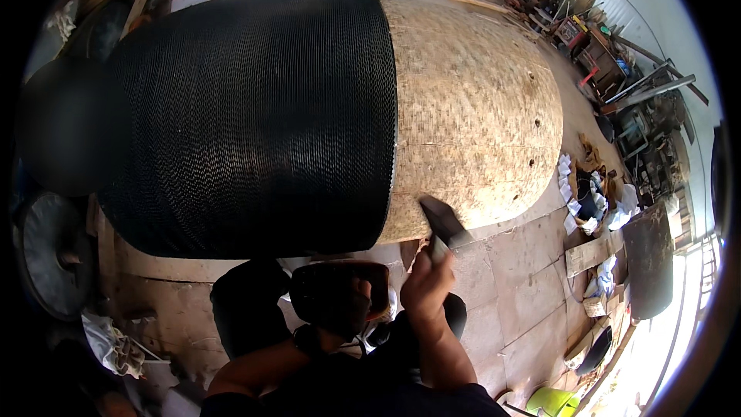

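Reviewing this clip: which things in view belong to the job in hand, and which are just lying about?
Apparently part of the job:
Large drum, part black, part tan
Flat-bladed tool, in the right hand
Dark tub, at the left hand

Apparently just lying about:
Wooden board
Dark cylinder
Yellow-green container
Round disc

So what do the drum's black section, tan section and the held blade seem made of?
Black section: dark metal or rubber, fine glinting ridges. Tan section: perhaps wood or fibreboard, matte, mottled. Blade: possibly metal, flat, dark; blur hides its finish.
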Motion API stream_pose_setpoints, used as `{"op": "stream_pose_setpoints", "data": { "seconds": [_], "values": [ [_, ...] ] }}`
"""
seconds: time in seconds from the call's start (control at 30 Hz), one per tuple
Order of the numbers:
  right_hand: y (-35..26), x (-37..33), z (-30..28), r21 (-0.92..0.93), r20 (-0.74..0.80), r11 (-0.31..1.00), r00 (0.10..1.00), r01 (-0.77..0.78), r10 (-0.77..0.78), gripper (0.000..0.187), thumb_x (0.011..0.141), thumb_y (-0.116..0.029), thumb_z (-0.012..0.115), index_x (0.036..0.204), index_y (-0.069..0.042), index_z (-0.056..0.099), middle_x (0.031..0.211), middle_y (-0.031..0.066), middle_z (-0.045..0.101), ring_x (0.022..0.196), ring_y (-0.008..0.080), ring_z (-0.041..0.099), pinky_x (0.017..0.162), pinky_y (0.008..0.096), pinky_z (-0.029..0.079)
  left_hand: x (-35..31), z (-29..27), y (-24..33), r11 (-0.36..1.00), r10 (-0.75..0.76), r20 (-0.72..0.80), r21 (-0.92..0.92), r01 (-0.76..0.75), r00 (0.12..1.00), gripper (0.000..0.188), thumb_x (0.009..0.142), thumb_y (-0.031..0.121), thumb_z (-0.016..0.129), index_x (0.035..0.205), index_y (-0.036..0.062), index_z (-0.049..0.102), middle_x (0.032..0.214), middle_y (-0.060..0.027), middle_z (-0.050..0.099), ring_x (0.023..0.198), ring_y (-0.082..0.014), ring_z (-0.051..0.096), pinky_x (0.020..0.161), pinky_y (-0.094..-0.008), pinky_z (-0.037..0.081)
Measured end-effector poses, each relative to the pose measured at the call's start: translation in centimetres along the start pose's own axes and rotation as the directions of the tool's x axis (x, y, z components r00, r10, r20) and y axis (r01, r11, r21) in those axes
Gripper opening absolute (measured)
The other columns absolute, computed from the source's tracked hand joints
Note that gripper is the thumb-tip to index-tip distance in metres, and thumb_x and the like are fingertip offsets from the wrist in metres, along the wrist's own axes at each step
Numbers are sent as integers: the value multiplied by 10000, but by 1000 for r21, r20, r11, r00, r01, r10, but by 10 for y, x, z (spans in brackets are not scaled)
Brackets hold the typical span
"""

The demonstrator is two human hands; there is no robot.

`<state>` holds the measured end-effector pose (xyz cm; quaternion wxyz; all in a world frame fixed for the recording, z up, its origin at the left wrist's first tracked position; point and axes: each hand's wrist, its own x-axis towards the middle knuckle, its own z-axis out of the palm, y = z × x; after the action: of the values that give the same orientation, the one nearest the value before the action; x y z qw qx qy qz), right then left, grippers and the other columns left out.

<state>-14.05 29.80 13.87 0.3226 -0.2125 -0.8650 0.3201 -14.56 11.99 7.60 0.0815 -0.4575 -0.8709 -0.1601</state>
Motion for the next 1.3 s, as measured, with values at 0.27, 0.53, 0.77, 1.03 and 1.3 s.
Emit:
{"op": "stream_pose_setpoints", "data": {
  "seconds": [0.27, 0.53, 0.77, 1.03, 1.3],
  "values": [
    [-2, -10, -7, 144, -49, 989, 998, -35, 42, 130, 977, -70, 498, 892, 21, 534, 604, 116, 558, 536, 149, 546, 475, 364, 418, 66, -66, -22, 891, -265, 97, -355, 282, 959, 218, 802, 107, 684, 1005, 51, 627, 934, -169, 651, 742, -315, 641, 714, -454, 515],
    [-1, -9, -5, 41, -2, 999, 1000, -29, 29, 128, 981, -79, 535, 1031, 36, 564, 635, 159, 597, 546, 348, 616, 518, 399, 489, 142, -105, -104, 998, 41, -642, -7, -59, 766, 487, 728, -110, 627, 1191, 37, 662, 1011, -90, 634, 799, -231, 624, 707, -405, 517],
    [-6, 5, -7, 59, 176, 997, 983, -58, 46, 180, 927, -62, 615, 1061, 40, 552, 676, 222, 614, 576, 445, 625, 497, 495, 472, 163, -109, -128, 984, 135, -653, 174, -25, 745, 397, 766, 13, 706, 1154, 90, 672, 1026, -73, 611, 940, -271, 632, 826, -476, 534],
    [18, -7, 9, -58, 217, 994, 970, -96, 107, 291, 949, -82, 614, 1167, 56, 478, 684, 268, 599, 625, 507, 598, 529, 540, 457, 166, -108, -132, 975, 188, -654, 214, -59, 732, 340, 777, 7, 691, 1107, 84, 663, 1087, -86, 619, 957, -282, 624, 804, -473, 530],
    [26, -48, -15, 42, 255, 958, 930, -283, 264, 197, 974, -177, 626, 983, -15, 513, 702, 257, 614, 658, 482, 616, 553, 527, 462, 170, -101, -131, 954, 207, -662, 301, 2, 721, 392, 766, -57, 668, 1129, 87, 647, 1075, -86, 596, 909, -266, 609, 765, -416, 535]
  ]
}}
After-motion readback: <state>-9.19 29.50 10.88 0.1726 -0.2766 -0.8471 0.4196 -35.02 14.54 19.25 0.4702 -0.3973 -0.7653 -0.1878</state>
